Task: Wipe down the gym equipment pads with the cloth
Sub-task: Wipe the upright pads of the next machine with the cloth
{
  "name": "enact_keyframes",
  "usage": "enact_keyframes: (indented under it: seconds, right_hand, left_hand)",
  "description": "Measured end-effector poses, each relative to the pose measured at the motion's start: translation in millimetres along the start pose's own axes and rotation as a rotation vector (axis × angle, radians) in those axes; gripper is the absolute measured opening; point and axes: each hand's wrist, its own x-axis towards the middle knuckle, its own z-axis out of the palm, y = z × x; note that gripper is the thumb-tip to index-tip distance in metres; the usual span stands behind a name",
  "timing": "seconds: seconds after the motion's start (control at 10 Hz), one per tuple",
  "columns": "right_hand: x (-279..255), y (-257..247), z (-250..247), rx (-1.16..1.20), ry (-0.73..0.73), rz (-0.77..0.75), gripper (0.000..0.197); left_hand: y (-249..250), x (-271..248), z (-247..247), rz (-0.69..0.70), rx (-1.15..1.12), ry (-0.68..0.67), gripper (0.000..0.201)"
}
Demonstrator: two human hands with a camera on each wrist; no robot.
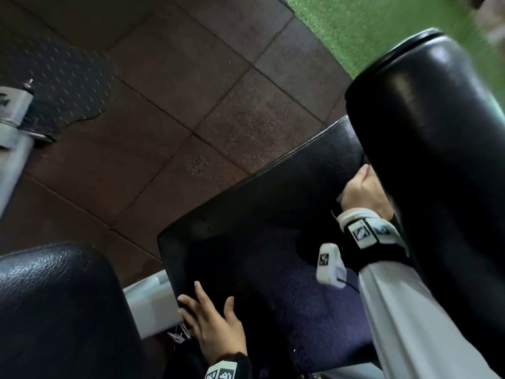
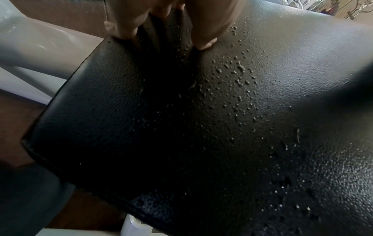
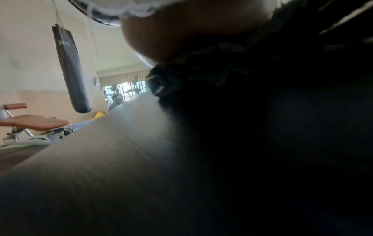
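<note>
Nearest, left hand (image 1: 216, 326) laid flat on the near corner of the black seat pad (image 1: 259, 228), fingers (image 2: 206, 32) straight and spread, tips pressing the vinyl just inside the stitched edge; nothing gripped. Droplets (image 2: 238, 75) beaded across the pad surface beside those fingers. Just left of that corner, a grey frame tube (image 1: 149, 307) under the pad, and a second black pad (image 1: 54, 310) close on the left, leaving only a narrow gap. Along the pad's left edge, open brown rubber floor tiles (image 1: 177, 91), with room there. Farther up, right hand (image 1: 363, 191) at the pad's far end, tucked against a large black roller pad (image 1: 437, 146) that crowds the right side; fingers hidden behind the roller, so grip not readable. A sliver of pale cloth (image 1: 341, 197) showing at the heel of that hand, touching the seat pad. White sleeve (image 1: 410, 310) angled along the roller. Beyond, green turf (image 1: 355, 28).
</note>
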Motion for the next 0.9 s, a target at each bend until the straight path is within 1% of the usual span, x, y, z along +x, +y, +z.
enact_keyframes:
  seconds: [0.1, 0.2, 0.3, 0.4, 0.5, 0.6, 0.7, 0.8, 0.9]
  right_hand:
    - [2, -35, 8, 0.042, 0.043, -0.012, 0.050]
    - [14, -38, 30, -0.142, 0.207, -0.154, 0.051]
    - [8, -24, 37, -0.374, 0.293, -0.428, 0.043]
    - [5, 7, 39, -0.458, 0.277, -0.642, 0.041]
    - [-8, 29, 23, -0.368, 0.267, -0.656, 0.041]
    - [-5, 38, 12, -0.259, 0.249, -0.472, 0.041]
    - [19, 36, 20, -0.268, 0.251, -0.255, 0.064]
    - [30, 12, 25, -0.214, 0.132, -0.224, 0.060]
    - [29, -11, 23, -0.151, 0.122, -0.276, 0.052]
  left_hand:
    - [-2, 1, 1, 0.018, 0.016, -0.008, 0.090]
    - [-5, 2, 2, 0.014, 0.021, -0.011, 0.092]
    - [-7, 3, 2, 0.016, 0.036, -0.011, 0.093]
    - [-7, 2, 2, 0.007, 0.028, 0.010, 0.093]
    - [-7, 2, 1, -0.004, 0.007, 0.011, 0.092]
    - [-6, 2, 1, 0.011, 0.021, 0.013, 0.092]
    - [-5, 2, 1, 0.008, 0.025, 0.023, 0.092]
    - [-4, 1, 0, 0.020, 0.026, 0.015, 0.092]
    - [-4, 2, 1, 0.016, 0.029, 0.008, 0.092]
